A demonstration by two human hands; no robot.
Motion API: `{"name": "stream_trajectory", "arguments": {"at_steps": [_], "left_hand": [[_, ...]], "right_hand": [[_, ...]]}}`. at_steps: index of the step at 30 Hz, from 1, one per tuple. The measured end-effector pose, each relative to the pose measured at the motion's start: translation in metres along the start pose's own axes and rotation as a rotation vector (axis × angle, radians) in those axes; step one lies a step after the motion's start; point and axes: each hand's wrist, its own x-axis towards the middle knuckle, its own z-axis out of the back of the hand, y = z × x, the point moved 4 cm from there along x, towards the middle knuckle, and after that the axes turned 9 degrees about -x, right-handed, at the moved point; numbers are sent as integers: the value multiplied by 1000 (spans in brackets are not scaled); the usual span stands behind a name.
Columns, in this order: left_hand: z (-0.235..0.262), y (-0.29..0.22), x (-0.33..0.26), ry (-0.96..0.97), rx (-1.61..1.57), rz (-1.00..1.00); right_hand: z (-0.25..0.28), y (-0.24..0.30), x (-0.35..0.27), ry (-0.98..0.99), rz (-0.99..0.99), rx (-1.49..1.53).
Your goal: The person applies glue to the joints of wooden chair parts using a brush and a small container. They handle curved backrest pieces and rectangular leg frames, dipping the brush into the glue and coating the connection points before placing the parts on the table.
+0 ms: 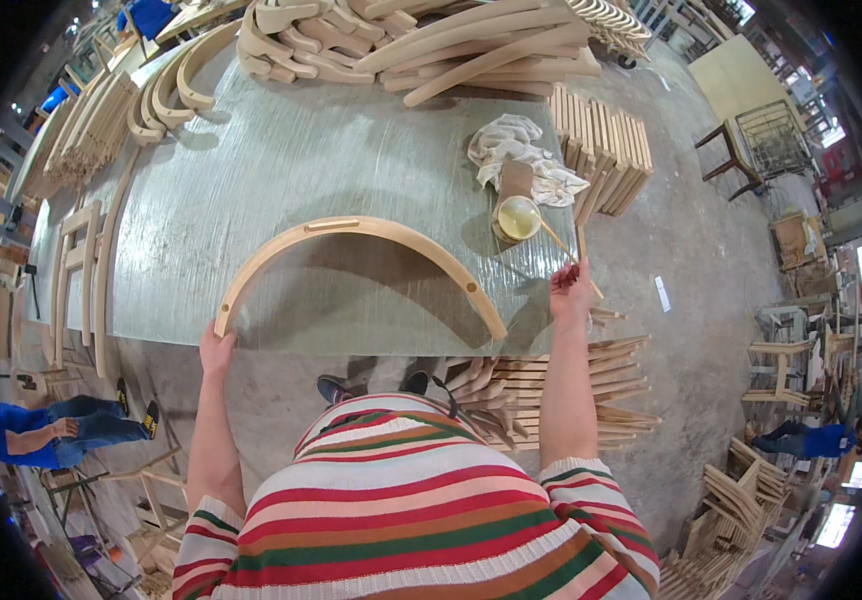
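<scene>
A long curved wooden piece [351,230] stands arched on the grey worktable [281,160]. My left hand [216,350] grips its left end at the table's near edge. My right hand [571,290] is at the table's right corner, pinching a thin wooden stick [579,245]. Just beyond it stands a small pot of yellowish glue [518,217] with another stick [554,238] resting in it. The right end of the curved piece [491,325] lies a little left of my right hand.
A crumpled cloth [511,145] lies behind the pot. Stacks of curved and straight wooden parts [431,40] fill the table's far side, with slats [606,150] to the right and more parts [551,390] on the floor. Two other people [41,430] work nearby.
</scene>
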Motion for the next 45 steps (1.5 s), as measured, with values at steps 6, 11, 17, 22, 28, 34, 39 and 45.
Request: {"name": "stream_trajectory", "arguments": {"at_steps": [6, 11, 17, 22, 28, 34, 39, 45], "left_hand": [[3, 21, -2, -50, -10, -1], [2, 23, -2, -40, -21, -26], [1, 9, -4, -26, 21, -49], [5, 10, -5, -65, 19, -115], [4, 10, -6, -57, 30, -130], [6, 9, -7, -55, 52, -132], [5, 6, -8, -41, 0, -104], [6, 6, -7, -73, 10, -168]], "right_hand": [[-46, 70, -75, 327, 453, -705], [-84, 74, -140, 582, 708, -1137], [-119, 41, -165, 792, 869, -1480], [-137, 25, -170, 883, 1016, -1616], [-149, 15, -173, 941, 1026, -1741], [-158, 12, -178, 937, 1027, -1753], [-159, 9, -175, 915, 931, -1757], [-154, 8, -172, 885, 879, -1832]]}}
